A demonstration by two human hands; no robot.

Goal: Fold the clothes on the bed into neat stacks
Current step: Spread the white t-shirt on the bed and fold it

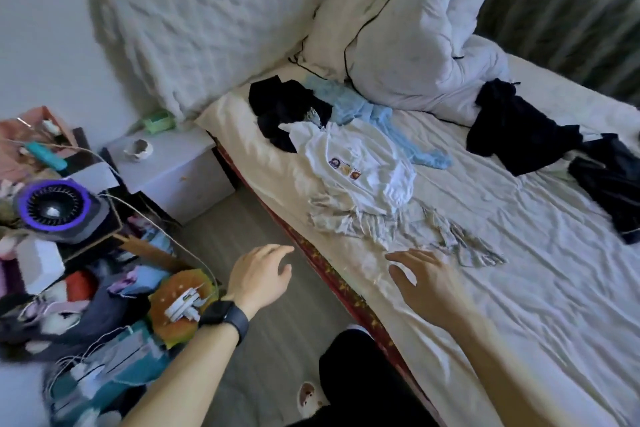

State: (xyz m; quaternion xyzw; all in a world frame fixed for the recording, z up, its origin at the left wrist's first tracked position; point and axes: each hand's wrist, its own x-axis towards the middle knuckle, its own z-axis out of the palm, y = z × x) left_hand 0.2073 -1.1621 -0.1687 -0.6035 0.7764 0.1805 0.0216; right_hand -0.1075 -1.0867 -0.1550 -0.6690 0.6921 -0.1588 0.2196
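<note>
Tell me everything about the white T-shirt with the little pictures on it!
The white T-shirt looks like soft, crumpled cotton, with three small colourful pictures in a row on its front. It lies unfolded on the bed sheet. Its top overlaps a black garment, a light blue garment lies beside it, and its hem rests on a grey striped garment.
</note>
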